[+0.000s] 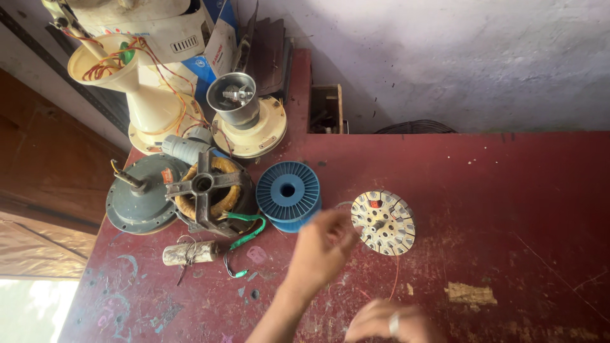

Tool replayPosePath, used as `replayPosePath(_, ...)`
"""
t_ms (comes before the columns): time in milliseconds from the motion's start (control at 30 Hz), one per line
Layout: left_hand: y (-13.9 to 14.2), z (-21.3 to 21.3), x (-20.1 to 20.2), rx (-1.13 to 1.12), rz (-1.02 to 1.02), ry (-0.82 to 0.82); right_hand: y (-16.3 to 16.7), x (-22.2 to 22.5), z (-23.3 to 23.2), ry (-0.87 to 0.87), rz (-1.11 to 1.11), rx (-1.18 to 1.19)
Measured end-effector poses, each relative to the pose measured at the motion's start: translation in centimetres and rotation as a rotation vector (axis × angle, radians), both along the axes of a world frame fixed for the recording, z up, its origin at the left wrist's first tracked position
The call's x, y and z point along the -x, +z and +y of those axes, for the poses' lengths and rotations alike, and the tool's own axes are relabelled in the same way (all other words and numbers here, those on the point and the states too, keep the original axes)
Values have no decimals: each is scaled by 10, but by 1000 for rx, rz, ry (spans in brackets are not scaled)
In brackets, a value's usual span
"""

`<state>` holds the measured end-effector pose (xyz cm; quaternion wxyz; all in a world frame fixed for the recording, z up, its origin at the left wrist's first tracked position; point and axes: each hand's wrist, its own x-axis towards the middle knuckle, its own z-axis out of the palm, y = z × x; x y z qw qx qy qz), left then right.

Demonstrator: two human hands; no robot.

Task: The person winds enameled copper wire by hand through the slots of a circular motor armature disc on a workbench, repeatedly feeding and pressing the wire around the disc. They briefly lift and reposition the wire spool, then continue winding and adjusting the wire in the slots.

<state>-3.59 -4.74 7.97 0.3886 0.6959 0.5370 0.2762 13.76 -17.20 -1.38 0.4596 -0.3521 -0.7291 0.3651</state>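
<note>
My left hand [321, 248] reaches over the red table [508, 209] with its fingers pinched together, blurred, just left of a round slotted metal stator core [383, 222]. A thin copper wire [395, 279] runs from the core down toward my right hand [391, 321], which sits at the frame's bottom edge with fingers curled and a ring on one finger. A blue plastic spool [288, 192] stands just behind my left hand. Whether either hand actually grips the wire is hidden by blur.
A motor with copper windings and a dark cross bracket [206, 190], a grey motor cover [136, 197], a small cylindrical capacitor [189, 253] and a green wire [248, 232] lie at the left. Cream appliance housings [152, 95] and a steel mixer jar [234, 98] stand behind.
</note>
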Motion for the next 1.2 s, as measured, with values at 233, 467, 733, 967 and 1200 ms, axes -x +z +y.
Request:
replayPosePath(233,-27,-24,-30,446,-160,-113,45,-50,20,-847,74,271)
replayPosePath(467,-53,-21,-65,527,-310,-15,24,-61,62,-794,-418,-250)
replayPosePath(733,-32,-57,-20,342,-123,-177,1,-39,69,-714,-393,29)
replayPosePath(967,16,-61,41,314,77,-609,-3,-42,69,-773,-416,-186)
replayPosePath(1200,47,-57,42,197,74,-845,-1,-44,71,-765,-406,-172)
